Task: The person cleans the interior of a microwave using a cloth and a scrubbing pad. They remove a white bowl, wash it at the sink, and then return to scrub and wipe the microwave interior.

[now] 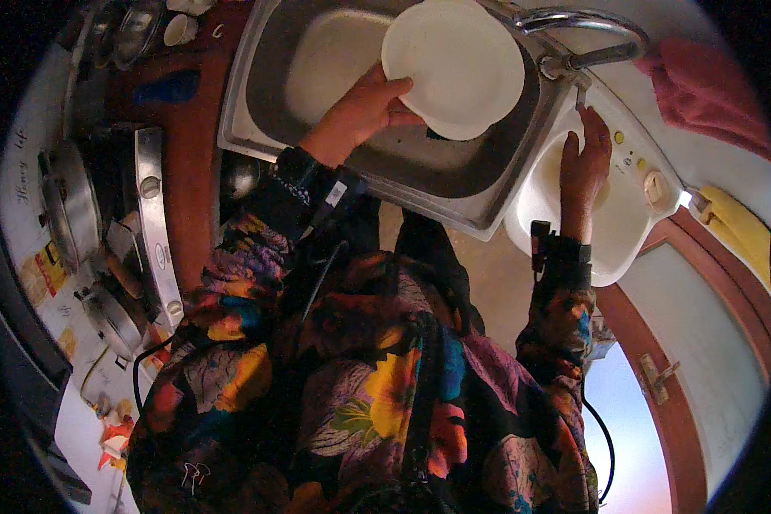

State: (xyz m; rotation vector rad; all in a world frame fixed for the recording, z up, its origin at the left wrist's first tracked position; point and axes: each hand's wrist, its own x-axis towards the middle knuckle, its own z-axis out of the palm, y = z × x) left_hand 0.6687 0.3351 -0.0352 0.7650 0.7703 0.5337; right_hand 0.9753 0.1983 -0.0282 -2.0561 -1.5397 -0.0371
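My left hand [369,112] grips the rim of white plates [459,67], which look like more than one stacked with edges offset, above a stainless steel sink [385,151]. Near the lever of the chrome faucet [562,61] my right hand [588,154] reaches out with nothing held; its fingertips are at the lever, and whether they touch it I cannot tell. Below that hand is a white washbasin [546,212] with a round bowl. Whether water runs from the faucet cannot be made out.
A gas stove [151,186] with metal pans [70,199] stands at the left. Cups [180,30] and metal bowls are at the upper left. A pink towel [700,96] and a yellow cloth [739,225] lie at the right, above a brown-framed door [655,385]. Cables hang beside both arms.
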